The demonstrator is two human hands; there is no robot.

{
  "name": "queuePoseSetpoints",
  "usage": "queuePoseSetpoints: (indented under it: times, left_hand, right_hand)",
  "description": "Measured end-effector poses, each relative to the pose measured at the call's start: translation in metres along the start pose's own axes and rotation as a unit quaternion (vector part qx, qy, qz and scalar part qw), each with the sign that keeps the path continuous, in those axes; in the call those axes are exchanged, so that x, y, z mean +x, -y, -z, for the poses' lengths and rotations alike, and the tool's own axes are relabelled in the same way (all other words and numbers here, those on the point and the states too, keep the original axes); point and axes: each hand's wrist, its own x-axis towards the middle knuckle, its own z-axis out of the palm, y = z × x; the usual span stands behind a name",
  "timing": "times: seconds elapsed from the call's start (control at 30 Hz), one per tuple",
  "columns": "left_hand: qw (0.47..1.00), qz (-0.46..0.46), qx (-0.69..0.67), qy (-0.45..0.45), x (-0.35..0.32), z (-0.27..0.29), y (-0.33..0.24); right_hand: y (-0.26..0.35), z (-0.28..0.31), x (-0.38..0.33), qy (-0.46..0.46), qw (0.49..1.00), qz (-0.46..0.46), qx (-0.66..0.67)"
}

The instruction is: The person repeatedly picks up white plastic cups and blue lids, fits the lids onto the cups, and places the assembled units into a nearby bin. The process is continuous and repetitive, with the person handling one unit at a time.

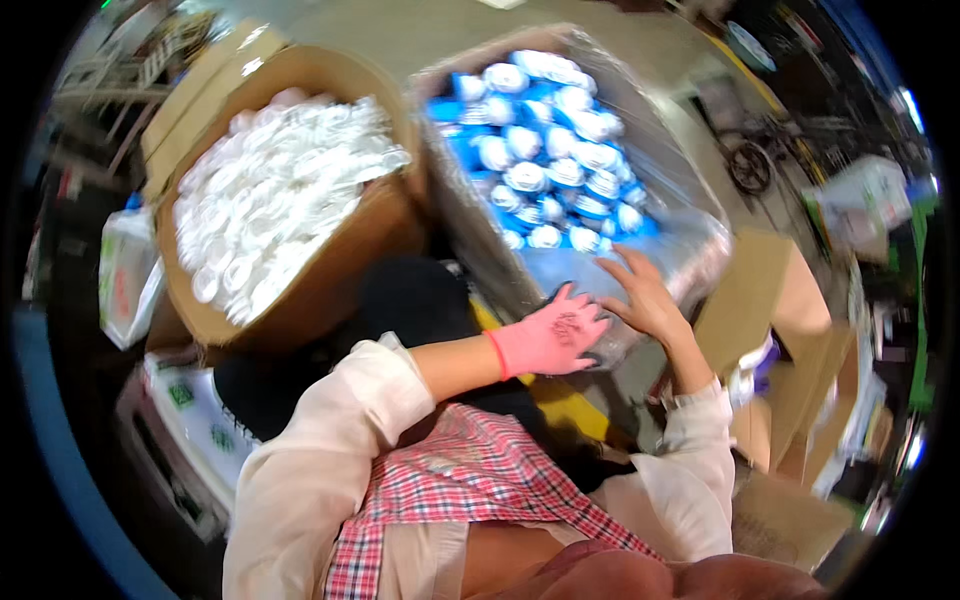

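Observation:
My left hand (553, 335), in a pink glove with dark fingertips, reaches across to the near edge of a plastic-lined box (470, 215). Its fingers are stretched and spread, and no object shows in them. Just to its right, my bare right hand (650, 300) is open above the box's near right part, fingers apart over the clear lining. Inside the box, beyond both hands, lies a heap of blue-and-white rounded pieces (550, 150), blurred. To the left stands a cardboard box (340, 265) filled with white disc-like plastic pieces (285, 195).
Opened cardboard cartons (750, 295) stand close on my right. A white bag (128, 275) is beyond the left box, and a white printed carton (195, 410) sits near my left side. A wheeled frame (752, 165) stands farther off at the right.

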Motion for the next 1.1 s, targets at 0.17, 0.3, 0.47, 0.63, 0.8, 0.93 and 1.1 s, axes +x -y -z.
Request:
queuePoseSetpoints:
  times: [0.17,0.3,0.47,0.63,0.8,0.93,1.1]
  left_hand:
    - [0.966,0.051,-0.048,-0.250,-0.087,0.063,-0.014]
    - [0.793,0.269,-0.089,-0.539,-0.212,0.033,0.061]
    - [0.481,0.544,-0.040,-0.686,-0.442,-0.072,0.094]
    - [0.362,0.746,-0.167,-0.534,-0.514,-0.238,0.119]
    - [0.399,0.738,-0.336,-0.428,-0.459,-0.395,0.218]
    - [0.477,0.708,-0.341,-0.393,-0.435,-0.387,0.301]
    - [0.604,0.733,-0.195,-0.244,-0.455,-0.340,0.421]
  right_hand:
    - [0.027,0.002,-0.009,0.025,0.993,0.065,0.091]
    - [0.054,0.069,0.008,0.016,0.999,0.039,-0.013]
    - [0.094,0.053,0.071,-0.038,0.997,0.061,0.033]
    - [0.118,0.037,0.139,-0.029,0.996,0.078,-0.026]
    - [0.181,-0.012,0.207,0.071,0.992,0.104,-0.024]
    - [0.208,-0.063,0.238,0.120,0.981,0.131,-0.073]
    - [0.190,-0.105,0.275,-0.017,0.987,0.158,-0.014]
